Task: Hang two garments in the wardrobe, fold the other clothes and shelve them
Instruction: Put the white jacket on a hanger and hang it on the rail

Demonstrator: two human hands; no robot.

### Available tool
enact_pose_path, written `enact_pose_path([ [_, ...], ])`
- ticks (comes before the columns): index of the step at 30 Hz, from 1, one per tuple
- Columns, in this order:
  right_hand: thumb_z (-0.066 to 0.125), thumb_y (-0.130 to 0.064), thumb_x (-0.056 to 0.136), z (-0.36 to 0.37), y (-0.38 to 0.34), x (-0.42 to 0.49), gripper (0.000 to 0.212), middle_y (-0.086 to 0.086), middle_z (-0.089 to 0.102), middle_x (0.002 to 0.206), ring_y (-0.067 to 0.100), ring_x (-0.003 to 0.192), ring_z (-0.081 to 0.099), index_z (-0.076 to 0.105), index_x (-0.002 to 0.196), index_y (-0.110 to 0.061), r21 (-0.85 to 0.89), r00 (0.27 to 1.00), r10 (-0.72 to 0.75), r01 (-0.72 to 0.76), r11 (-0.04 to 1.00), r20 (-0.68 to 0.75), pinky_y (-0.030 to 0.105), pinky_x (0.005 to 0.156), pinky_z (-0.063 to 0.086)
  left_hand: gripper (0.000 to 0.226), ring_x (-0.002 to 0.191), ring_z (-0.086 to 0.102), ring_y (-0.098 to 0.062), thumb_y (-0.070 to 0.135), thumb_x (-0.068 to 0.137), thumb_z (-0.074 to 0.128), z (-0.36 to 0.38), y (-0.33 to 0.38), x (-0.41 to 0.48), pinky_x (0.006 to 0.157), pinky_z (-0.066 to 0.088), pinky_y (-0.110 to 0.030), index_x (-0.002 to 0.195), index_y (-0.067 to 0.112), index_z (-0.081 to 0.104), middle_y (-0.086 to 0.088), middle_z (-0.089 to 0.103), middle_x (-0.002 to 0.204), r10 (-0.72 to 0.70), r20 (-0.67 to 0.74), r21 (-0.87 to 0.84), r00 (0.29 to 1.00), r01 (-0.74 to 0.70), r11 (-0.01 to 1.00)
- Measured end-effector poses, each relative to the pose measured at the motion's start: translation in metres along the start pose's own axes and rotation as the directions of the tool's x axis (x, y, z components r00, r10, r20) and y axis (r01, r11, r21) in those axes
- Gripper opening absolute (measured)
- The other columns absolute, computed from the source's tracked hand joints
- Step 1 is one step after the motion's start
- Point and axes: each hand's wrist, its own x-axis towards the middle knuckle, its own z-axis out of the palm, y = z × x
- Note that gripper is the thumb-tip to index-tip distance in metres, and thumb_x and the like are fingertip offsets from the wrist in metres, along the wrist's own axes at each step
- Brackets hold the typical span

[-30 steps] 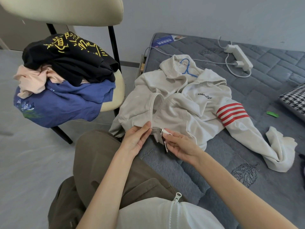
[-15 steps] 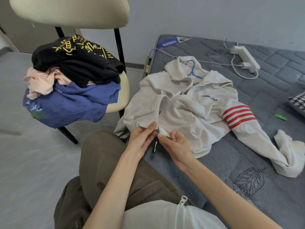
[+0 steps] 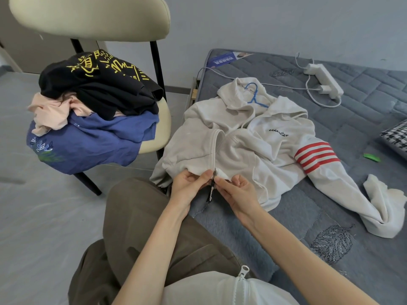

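Two hands at hem of white hoodie (image 3: 253,155), spread on bed (image 3: 308,216), hanger (image 3: 254,95) inside. Curled fingers (image 3: 203,176) of left hand (image 3: 189,187) and right hand (image 3: 237,193) pinch zip ends. Advice: seat pin fully, then pull slider (image 3: 214,173).

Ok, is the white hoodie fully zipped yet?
No, the white hoodie gapes open in front, its zip slider down at the hem between the left hand and right hand.

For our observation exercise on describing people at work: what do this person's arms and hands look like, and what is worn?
The left forearm and right forearm are bare, no sleeves in view. The left hand and right hand wear no gloves; no ring, watch or bracelet shows. Nearer the body: a white zip-front top and olive-brown trousers.
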Motion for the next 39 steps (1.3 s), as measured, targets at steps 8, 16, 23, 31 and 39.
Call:
enact_pose_path([
  [8, 0.064, 0.013, 0.081, -0.014, 0.005, 0.008, 0.059, 0.005, 0.054, 0.061, 0.011, 0.061, 0.067, 0.028, 0.052, -0.023, 0.021, 0.992, 0.113, -0.112, 0.993, -0.052, 0.016, 0.061, 0.054, 0.014, 0.068, 0.068, -0.002, 0.004, 0.077, 0.075, -0.001, -0.005, -0.003, 0.060, 0.051, -0.012, 0.085, 0.010, 0.065, 0.007, 0.074, 0.072, 0.103, 0.025, 0.214, 0.994, -0.106, 0.971],
  [16, 0.068, 0.003, 0.081, -0.012, 0.000, -0.002, 0.028, 0.002, 0.071, 0.079, 0.015, 0.072, 0.068, 0.046, 0.081, -0.015, -0.589, 0.973, -0.144, 0.224, 0.777, 0.180, 0.022, 0.069, 0.056, 0.013, 0.069, 0.069, -0.009, 0.010, 0.080, 0.074, -0.003, -0.004, -0.003, 0.062, 0.054, -0.016, 0.090, 0.008, 0.067, -0.004, 0.074, 0.078, -0.019, -0.069, 0.130, 0.997, 0.027, 0.991],
  [23, 0.068, -0.026, 0.084, -0.016, 0.007, -0.017, 0.021, -0.010, 0.055, 0.075, 0.010, 0.068, 0.052, 0.055, 0.102, -0.029, -0.766, 0.638, -0.436, 0.594, -0.247, 0.635, 0.029, 0.054, 0.046, 0.012, 0.069, 0.071, -0.011, 0.010, 0.081, 0.072, -0.001, 0.001, -0.007, 0.061, 0.055, -0.018, 0.091, 0.005, 0.067, -0.005, 0.074, 0.077, -0.089, -0.046, 0.091, 0.995, 0.093, 0.992],
  [31, 0.067, -0.025, 0.086, -0.003, -0.013, 0.003, 0.007, -0.014, 0.062, 0.083, 0.005, 0.070, 0.054, 0.062, 0.082, -0.029, -0.796, 0.757, -0.552, 0.551, 0.252, 0.350, 0.013, 0.062, 0.040, 0.011, 0.066, 0.067, -0.004, 0.008, 0.082, 0.071, -0.003, 0.002, -0.010, 0.064, 0.054, -0.016, 0.093, 0.009, 0.067, 0.001, 0.073, 0.074, -0.101, -0.051, 0.082, 0.994, 0.105, 0.991],
  [39, 0.075, -0.024, 0.080, 0.009, -0.025, 0.018, 0.011, -0.012, 0.067, 0.071, 0.003, 0.070, 0.059, 0.067, 0.073, -0.021, -0.765, 0.892, -0.353, 0.432, 0.479, 0.282, 0.015, 0.066, 0.042, 0.008, 0.061, 0.066, -0.004, 0.002, 0.083, 0.068, -0.008, 0.010, -0.019, 0.059, 0.054, -0.015, 0.090, 0.006, 0.066, 0.002, 0.072, 0.069, -0.142, -0.044, 0.046, 0.989, 0.144, 0.988],
])
